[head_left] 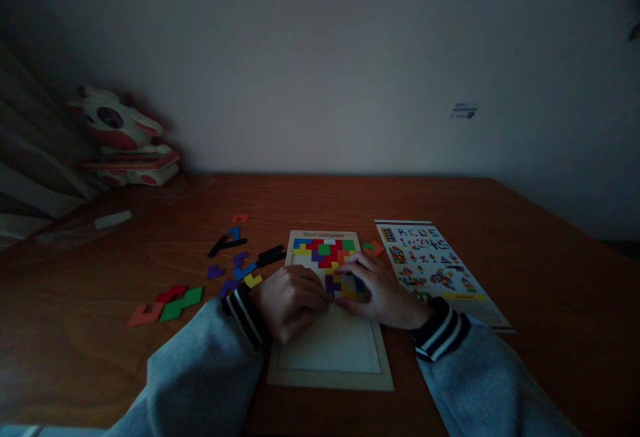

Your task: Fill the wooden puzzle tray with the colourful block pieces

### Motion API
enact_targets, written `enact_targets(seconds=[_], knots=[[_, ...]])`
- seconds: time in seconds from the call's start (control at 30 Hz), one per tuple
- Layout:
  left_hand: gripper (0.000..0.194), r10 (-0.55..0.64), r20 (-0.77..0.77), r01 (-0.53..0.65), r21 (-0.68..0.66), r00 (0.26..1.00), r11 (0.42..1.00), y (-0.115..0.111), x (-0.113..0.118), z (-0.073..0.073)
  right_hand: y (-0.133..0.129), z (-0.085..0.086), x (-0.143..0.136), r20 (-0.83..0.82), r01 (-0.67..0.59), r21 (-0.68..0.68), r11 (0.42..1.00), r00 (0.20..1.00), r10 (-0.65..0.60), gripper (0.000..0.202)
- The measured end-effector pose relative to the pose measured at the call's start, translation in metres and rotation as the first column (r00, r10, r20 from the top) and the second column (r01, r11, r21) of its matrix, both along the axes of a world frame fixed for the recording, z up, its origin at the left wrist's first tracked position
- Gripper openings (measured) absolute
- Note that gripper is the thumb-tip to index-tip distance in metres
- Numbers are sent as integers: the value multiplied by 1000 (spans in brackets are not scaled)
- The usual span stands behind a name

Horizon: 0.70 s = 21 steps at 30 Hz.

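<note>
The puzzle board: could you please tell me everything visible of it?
The board is a pale rectangle, apparently wooden, with a rim around a recess and lettering along its far edge. It lies flat on the table, left of the sheet. Coloured pieces fill much of its far half; the near part is bare. The left hand and right hand are over its middle, partly hiding it.

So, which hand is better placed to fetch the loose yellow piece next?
Probably the left hand: it is close to the yellow piece, while the right hand is farther off, fingers over the board.
</note>
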<state>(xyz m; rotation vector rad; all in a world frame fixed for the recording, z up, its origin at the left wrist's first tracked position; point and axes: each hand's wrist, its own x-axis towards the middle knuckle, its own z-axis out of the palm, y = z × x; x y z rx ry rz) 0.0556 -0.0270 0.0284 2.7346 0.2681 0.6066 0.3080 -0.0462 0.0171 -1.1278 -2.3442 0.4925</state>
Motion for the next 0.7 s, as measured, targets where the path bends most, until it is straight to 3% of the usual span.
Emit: enact_targets(seconds=[0.57, 0.7], knots=[[36, -1, 105, -6, 64, 994, 998, -1, -1, 1, 1, -1, 1, -2, -8, -7, 1000, 1000, 8, 44], [38, 8, 44, -12, 86, 999, 996, -1, -2, 4, 1, -1, 1, -2, -11, -8, 1000, 1000, 11, 44]])
